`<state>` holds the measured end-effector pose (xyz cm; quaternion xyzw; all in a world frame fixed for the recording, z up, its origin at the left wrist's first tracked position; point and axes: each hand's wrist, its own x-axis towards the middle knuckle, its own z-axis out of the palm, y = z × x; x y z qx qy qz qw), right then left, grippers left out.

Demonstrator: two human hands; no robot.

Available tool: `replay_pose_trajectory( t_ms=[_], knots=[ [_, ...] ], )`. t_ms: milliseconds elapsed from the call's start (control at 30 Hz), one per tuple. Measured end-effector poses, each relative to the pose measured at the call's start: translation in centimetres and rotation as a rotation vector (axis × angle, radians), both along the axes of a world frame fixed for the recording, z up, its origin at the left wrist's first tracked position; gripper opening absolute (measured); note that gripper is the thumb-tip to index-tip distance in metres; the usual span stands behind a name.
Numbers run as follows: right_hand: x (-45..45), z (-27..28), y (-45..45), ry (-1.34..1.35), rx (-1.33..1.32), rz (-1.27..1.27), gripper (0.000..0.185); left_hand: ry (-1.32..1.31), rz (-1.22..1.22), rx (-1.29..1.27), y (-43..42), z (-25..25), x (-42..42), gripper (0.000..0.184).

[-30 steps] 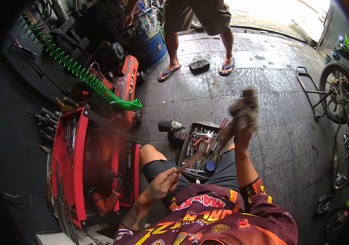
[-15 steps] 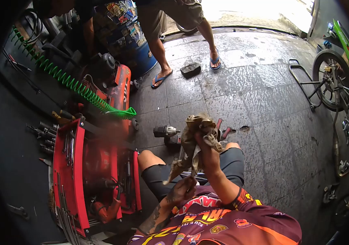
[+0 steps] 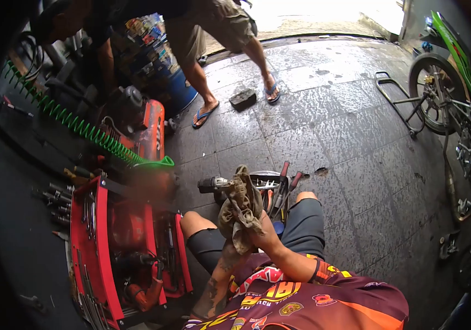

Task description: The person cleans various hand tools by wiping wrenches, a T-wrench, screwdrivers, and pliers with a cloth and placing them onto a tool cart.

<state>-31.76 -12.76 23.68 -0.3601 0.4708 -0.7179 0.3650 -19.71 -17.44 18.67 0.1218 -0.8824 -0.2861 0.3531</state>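
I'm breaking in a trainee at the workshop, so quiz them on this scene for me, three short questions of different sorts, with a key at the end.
1. Where does the dark block lie? A: on the red tool cart; B: between the other person's feet; C: inside the blue drum.
2. True or false: the camera wearer's right hand is against the crumpled cloth.
3. Fill in the colour: the coiled hose at the left of the view is ____.

Key: 1. B; 2. True; 3. green.
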Motion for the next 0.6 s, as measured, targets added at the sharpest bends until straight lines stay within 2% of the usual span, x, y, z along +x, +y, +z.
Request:
replay_pose_trajectory(
  t_ms=[67, 100, 133, 200, 233, 267, 333, 400, 433, 467, 533, 600],
  knots=[
    [-1.1, -0.3, 0.3, -0.272, -0.127, -0.059, 0.025, -0.619, -0.153, 0.539, -0.7, 5.6, -0.1, 0.024],
    [-2.5, -0.5, 0.8, 0.033, -0.097, -0.138, 0.025, -0.720, -0.042, 0.476, -1.3, 6.5, 0.7, 0.025],
    [-3.3, -0.5, 1.2, 0.052, -0.090, -0.181, 0.025, -0.814, 0.069, 0.406, -2.4, 7.1, 1.4, 0.027],
    [-3.2, -0.8, 1.4, -0.292, -0.176, -0.021, 0.026, -0.158, 0.163, 0.678, -4.5, 8.9, 1.6, 0.032],
    [-2.6, -2.5, 1.5, -0.139, -0.098, -0.004, 0.024, -0.030, 0.170, 0.578, -4.0, 11.0, 0.2, 0.034],
    [-2.1, -1.8, 1.6, 0.255, -0.110, -0.039, 0.025, 0.107, 0.193, 0.474, -3.8, 13.0, -2.1, 0.037],
    [-0.6, -0.8, 1.6, 0.249, -0.090, 0.143, 0.026, 0.101, -0.101, 0.956, -3.8, 14.5, -4.1, 0.036],
    [-0.5, 0.7, 1.8, 0.091, -0.049, 0.118, 0.026, 0.195, -0.268, 1.007, -4.1, 13.7, -4.9, 0.037],
    [-1.3, 1.4, 1.7, 0.270, -0.048, 0.093, 0.025, 0.240, -0.268, 0.994, -3.8, 13.7, -5.0, 0.036],
    [-1.4, 2.2, 2.2, -0.039, 0.005, 0.173, 0.027, 0.284, -0.274, 0.985, -3.5, 13.5, -5.1, 0.036],
    [-2.3, 0.0, 2.6, 0.078, 0.111, 0.287, 0.038, 0.358, -0.261, 0.971, -3.5, 12.5, -5.2, 0.035],
    [-1.8, -0.1, 2.6, 0.104, 0.018, 0.274, 0.038, 0.417, -0.199, 1.003, -3.7, 12.4, -5.1, 0.035]
  ],
)
